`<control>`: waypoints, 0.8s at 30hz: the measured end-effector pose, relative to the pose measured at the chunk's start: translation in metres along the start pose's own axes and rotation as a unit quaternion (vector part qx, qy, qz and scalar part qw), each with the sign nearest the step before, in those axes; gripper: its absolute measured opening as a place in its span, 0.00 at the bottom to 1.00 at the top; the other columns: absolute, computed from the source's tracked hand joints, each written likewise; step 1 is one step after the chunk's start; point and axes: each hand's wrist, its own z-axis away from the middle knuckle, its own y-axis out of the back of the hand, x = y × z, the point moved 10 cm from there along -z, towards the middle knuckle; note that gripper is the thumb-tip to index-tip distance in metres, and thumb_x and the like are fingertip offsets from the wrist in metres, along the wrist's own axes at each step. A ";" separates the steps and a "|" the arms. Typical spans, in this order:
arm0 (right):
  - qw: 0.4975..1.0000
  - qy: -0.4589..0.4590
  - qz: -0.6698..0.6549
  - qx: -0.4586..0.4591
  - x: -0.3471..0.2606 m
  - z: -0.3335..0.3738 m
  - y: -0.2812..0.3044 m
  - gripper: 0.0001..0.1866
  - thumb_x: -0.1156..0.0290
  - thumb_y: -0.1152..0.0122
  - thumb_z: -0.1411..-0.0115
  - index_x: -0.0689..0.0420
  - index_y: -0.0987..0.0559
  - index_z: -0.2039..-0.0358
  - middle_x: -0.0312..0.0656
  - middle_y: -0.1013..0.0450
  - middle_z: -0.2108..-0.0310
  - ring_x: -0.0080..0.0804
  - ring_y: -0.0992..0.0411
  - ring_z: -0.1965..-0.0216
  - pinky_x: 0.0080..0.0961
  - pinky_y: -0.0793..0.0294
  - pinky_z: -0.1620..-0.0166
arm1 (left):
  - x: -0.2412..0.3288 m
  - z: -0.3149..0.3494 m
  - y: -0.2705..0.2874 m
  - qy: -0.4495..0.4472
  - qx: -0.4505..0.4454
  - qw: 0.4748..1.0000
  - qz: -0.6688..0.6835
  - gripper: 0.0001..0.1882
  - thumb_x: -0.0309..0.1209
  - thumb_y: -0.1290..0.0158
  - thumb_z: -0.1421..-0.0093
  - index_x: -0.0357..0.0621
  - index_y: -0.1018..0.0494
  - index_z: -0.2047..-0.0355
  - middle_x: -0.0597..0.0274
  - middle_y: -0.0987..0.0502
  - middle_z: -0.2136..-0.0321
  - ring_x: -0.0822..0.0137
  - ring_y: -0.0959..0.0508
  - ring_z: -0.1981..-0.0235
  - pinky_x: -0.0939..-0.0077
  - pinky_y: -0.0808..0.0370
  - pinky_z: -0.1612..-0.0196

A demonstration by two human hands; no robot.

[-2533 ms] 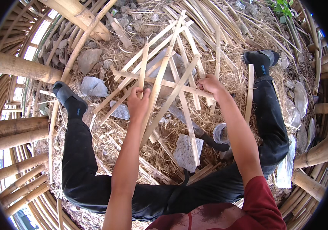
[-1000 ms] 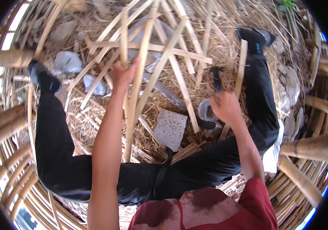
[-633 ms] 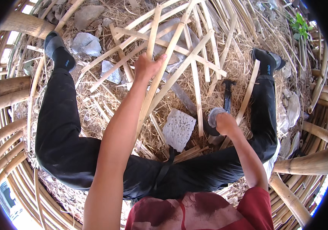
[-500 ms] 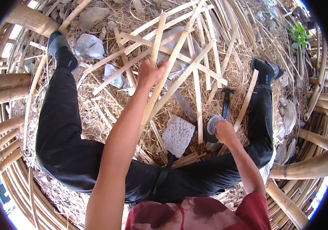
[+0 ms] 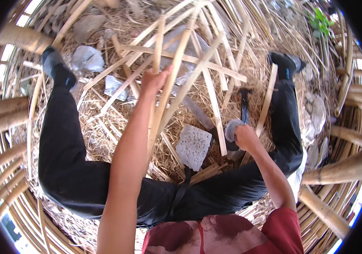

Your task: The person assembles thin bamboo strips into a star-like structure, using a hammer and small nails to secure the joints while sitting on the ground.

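My left hand [image 5: 154, 80] is closed round a pale bamboo strip [image 5: 159, 40] that stands up from between my legs. Its thumb lies towards a second, longer bamboo strip [image 5: 184, 40] that slants alongside; whether both are gripped I cannot tell. On the right, my right hand [image 5: 246, 136] is closed on a greyish, translucent, rounded thing [image 5: 231, 129], perhaps plastic. Under it shows part of a dark round object [image 5: 232, 146]. Just beyond that hand, a black hammer [image 5: 244, 106] lies on the straw. A pitted grey stone block [image 5: 193, 147] sits between my hands.
Many bamboo strips [image 5: 227, 70] lie crossed on the straw ahead. Pale rocks [image 5: 88, 58] are at the left, near my foot. A flat wooden piece [image 5: 198, 112] lies beyond the block. Thick bamboo poles [image 5: 337, 173] line both sides, and a green plant [image 5: 320, 22] stands far right.
The whole view has shifted slightly, so most things sit a little higher and further left. Both hands keep their holds; the strips at my left hand tilt slightly differently.
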 end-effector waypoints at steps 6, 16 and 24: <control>0.990 -0.005 -0.112 0.082 -0.003 0.009 0.015 0.05 0.80 0.38 0.52 0.65 0.18 0.73 0.58 0.21 0.70 0.56 0.20 0.65 0.45 0.19 0.60 | 0.010 0.013 0.001 -0.038 -0.057 0.990 0.123 0.21 0.49 0.35 0.43 0.42 0.20 0.68 0.66 0.22 0.76 0.73 0.23 0.79 0.78 0.28 0.77; 0.941 0.019 -0.296 0.163 0.022 0.018 0.008 0.03 0.83 0.42 0.55 0.70 0.23 0.78 0.63 0.25 0.72 0.61 0.24 0.64 0.48 0.24 0.59 | 0.018 0.012 -0.023 -0.001 -0.115 0.992 0.060 0.28 0.56 0.49 0.34 0.48 0.27 0.46 0.61 0.22 0.58 0.63 0.22 0.58 0.63 0.24 0.54; 0.923 0.047 -0.353 0.144 0.024 0.028 0.025 0.04 0.83 0.43 0.54 0.71 0.25 0.75 0.61 0.24 0.71 0.61 0.23 0.65 0.48 0.23 0.61 | 0.017 0.020 -0.024 0.008 -0.087 0.996 0.034 0.29 0.62 0.59 0.31 0.51 0.25 0.56 0.65 0.23 0.70 0.69 0.22 0.69 0.69 0.23 0.69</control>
